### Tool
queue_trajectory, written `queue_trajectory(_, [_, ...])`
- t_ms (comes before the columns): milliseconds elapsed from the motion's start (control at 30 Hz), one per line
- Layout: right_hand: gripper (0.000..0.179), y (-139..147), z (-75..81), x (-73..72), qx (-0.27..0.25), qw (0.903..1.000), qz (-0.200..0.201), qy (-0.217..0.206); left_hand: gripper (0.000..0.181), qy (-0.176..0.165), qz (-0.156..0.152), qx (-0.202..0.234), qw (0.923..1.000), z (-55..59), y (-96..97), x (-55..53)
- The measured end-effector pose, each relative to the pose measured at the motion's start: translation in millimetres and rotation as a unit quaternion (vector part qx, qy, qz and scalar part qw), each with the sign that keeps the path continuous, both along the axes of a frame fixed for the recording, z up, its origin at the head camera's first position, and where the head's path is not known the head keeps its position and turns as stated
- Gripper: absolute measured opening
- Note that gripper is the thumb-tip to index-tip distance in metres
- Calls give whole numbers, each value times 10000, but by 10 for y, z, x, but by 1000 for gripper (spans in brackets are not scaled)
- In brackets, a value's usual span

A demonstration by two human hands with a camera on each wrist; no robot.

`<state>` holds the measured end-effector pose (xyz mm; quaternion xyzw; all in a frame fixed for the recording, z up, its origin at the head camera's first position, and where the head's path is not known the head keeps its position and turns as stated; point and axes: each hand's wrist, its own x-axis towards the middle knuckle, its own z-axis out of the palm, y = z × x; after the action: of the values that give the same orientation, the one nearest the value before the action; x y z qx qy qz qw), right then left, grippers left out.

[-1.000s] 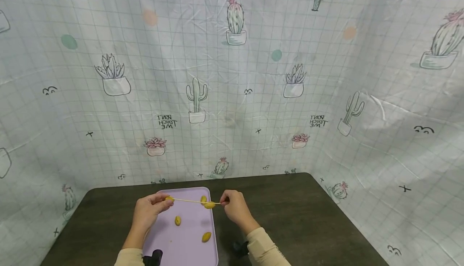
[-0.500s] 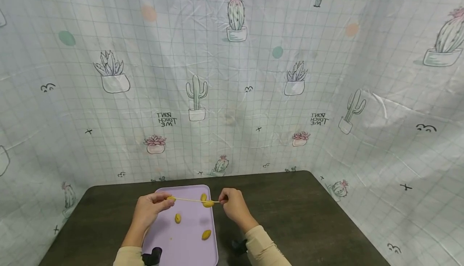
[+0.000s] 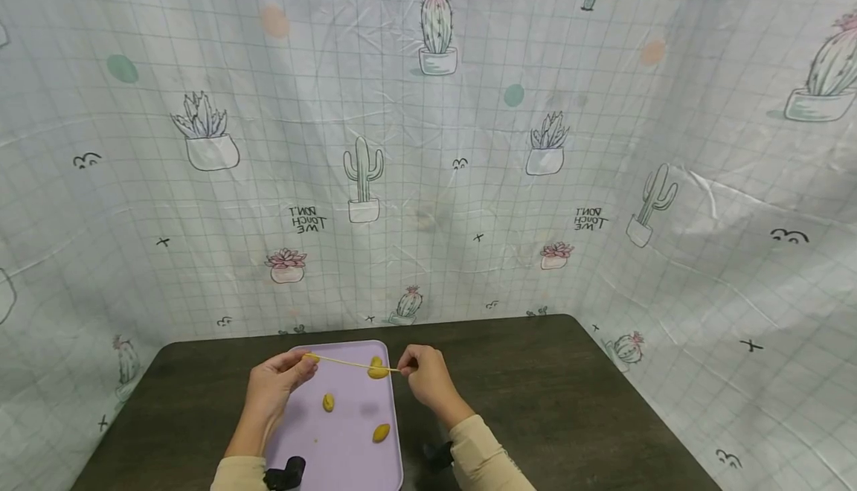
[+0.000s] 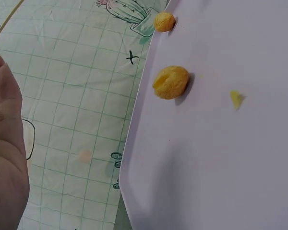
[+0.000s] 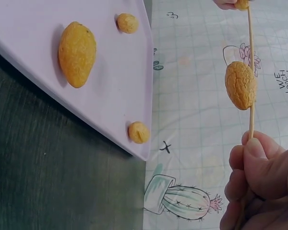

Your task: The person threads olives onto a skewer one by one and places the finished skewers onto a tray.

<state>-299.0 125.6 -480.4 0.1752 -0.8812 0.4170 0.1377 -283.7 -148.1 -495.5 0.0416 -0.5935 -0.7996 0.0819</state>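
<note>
Basically: dark table (image 3: 535, 394), lilac tray (image 3: 338, 461) on it, left hand (image 3: 271, 390) and right hand (image 3: 430, 379) raised with a thin stick (image 5: 251, 122) between them, right fingers curled round its near end. Wrinkled yellow piece (image 5: 240, 86) is on the stick nearer the right hand, left fingertips pinch a second yellow piece (image 5: 242, 5) at the far end, three loose yellow pieces (image 3: 381, 433) lie in the tray. Risk, my read: stick looks off-centre in the wrinkled one, so a hard push could split it or jab the left fingers.

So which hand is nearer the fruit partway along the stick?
Right. The right hand grips the stick close by the fruit; the left hand is at the far end.
</note>
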Motion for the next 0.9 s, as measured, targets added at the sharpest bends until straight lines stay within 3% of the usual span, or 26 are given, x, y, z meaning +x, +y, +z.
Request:
queue_trajectory(267, [28,-5,60,10,25,10000,-4,-17,20,-105,-98,-391,9991,48,-13,20])
queue_trajectory(433, [35,-18,99,23,64,9999,14,-84,20,-27,-164,-529,9985,72,10,35])
queue_trajectory(667, [30,-40,148,48,169,9998,33,-27,18,65,-281,-623,9976,75,36,62])
queue_trajectory(900, [33,-59,119,63,132,9999,52,-27,16,133,-360,-729,9966,64,76,81])
